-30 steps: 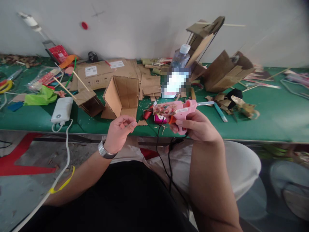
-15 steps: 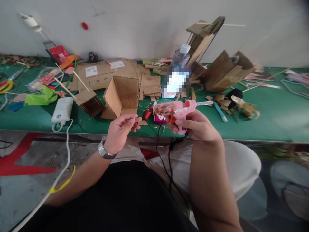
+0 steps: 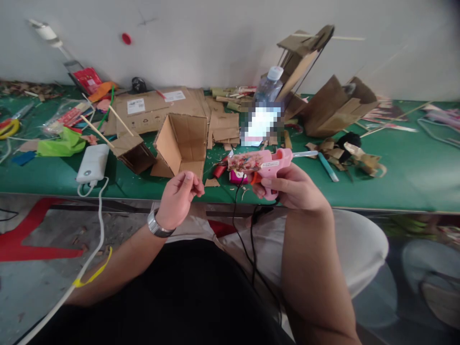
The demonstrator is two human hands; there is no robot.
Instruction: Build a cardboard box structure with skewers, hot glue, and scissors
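Observation:
A pink hot glue gun (image 3: 269, 162) is gripped in my right hand (image 3: 304, 189), its nozzle aimed left and its front end crusted with residue. A translucent glue stick (image 3: 305, 154) juts from the back. My left hand (image 3: 178, 199), wearing a metal watch, is closed to the left of the nozzle, thumb pressed to curled fingers. Whatever may lie in that pinch is too small or hidden. Just behind it stands an open-fronted cardboard box (image 3: 194, 139). Below the nozzle lie a red cylinder (image 3: 220, 169) and a magenta object (image 3: 236, 178).
On the green table (image 3: 230, 192) are a small cardboard box with sticks (image 3: 134, 153), a white power bank (image 3: 92, 163) with a cable, a blurred bright screen (image 3: 260, 124), a plastic bottle (image 3: 269, 88), a cardboard structure (image 3: 332, 108) and scraps. Black cords hang over the table's front edge.
My left hand's fingers, stretched toward the nozzle before, have curled in and drawn slightly left, away from it. My right hand and the glue gun stay in place.

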